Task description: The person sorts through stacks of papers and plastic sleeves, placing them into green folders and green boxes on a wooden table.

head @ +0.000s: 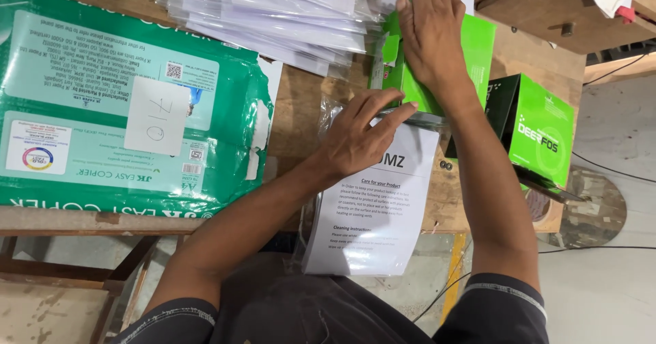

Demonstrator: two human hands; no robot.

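The left hand [359, 139] lies flat, palm down and fingers stretched out together, pressing on the top edge of a clear plastic sleeve [328, 122] that holds a white printed sheet [372, 214]; its grip is open, nothing clasped, the fingertips only pinning the sleeve to the wooden counter [301, 98]. The sleeve with its sheet sits at the near edge of the counter, and its lower part hangs over that edge toward the person's lap. The right hand [429, 33] reaches further away, fingers curled down over the top of a bright green carton [478, 43] that stands just beyond the sleeve, touching its far end; whether this grip is closed around the carton's flap or only resting on it cannot be told, since the fingertips are hidden behind the hand. A second green carton with a dark side [540, 129] stands near the first, at the right edge of the counter. A fanned stack of clear sleeves with white sheets [273, 9] lies at the back of the counter, just left of the right hand. A large green wrapped ream of paper [102, 84], with a small white slip on it, fills the left part of the counter, well apart from both hands.
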